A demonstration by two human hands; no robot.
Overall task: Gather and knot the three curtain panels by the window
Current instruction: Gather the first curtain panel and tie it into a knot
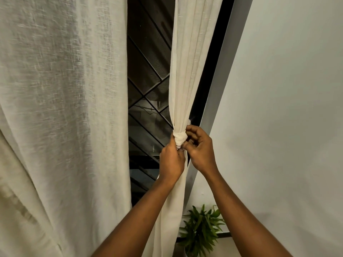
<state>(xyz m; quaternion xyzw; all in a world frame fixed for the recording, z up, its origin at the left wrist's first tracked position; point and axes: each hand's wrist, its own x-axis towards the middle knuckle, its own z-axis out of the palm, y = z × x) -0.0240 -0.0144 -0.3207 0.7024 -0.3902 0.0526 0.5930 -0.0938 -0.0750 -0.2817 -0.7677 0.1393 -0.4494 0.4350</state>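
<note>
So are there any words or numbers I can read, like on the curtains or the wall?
None: no words, numbers or labels show on the knotted cream linen curtain panel, the loose cream linen curtain panel, the dark metal window grille, the plain white wall or the green leafy plant.

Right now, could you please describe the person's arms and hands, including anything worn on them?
The left forearm and right forearm are bare to the frame's lower edge: no sleeves show. The left hand and right hand wear no gloves, and no watch, bracelet or ring is visible. Some fingers are hidden behind the knotted curtain panel, so rings there are unknown.
</note>
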